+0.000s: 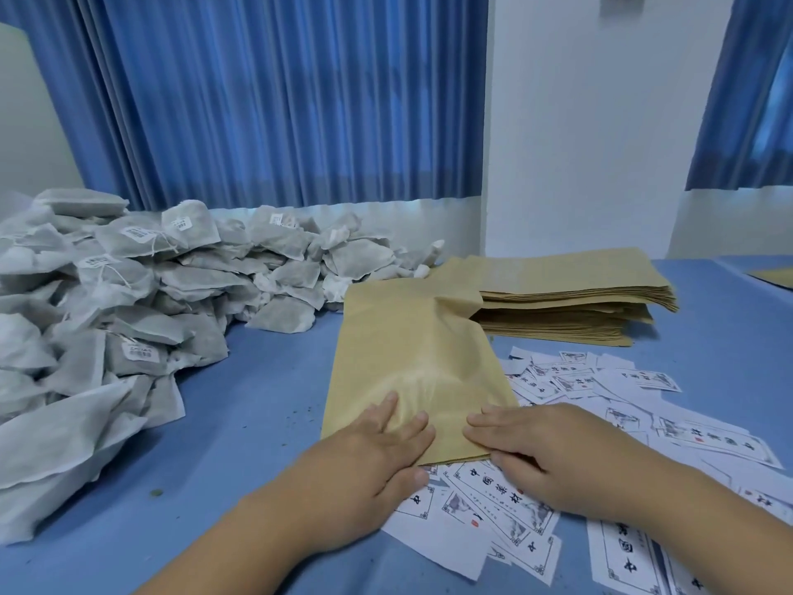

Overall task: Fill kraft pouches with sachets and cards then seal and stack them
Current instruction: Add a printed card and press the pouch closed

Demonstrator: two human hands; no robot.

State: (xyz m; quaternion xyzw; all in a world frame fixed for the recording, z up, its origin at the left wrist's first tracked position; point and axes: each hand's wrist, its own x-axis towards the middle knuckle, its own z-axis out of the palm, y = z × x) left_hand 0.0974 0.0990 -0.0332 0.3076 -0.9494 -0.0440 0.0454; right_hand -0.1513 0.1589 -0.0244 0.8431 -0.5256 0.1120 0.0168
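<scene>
A kraft pouch (412, 350) lies flat at the middle of the blue worktop (266, 405), its long side running from the near edge toward the far edge. Its far right corner is crumpled and rests against a stack of pouches (570, 302) toward the far right. The pouch is creased and slightly puffed near the hands; its inside is hidden, so I cannot tell what it holds. The left hand (377, 444) presses on its near left part, fingers straight and slightly apart. The right hand (532, 448) presses on its near right corner, fingers straight and close together. Both thumbs lie at the pouch's near edge; whether they tuck under it cannot be told. White printed cards (600, 392) lie scattered over the near right of the worktop, some under the pouch's near edge and the right hand. A big heap of grey sachets (128, 294) fills the left side and runs along the far edge.
</scene>
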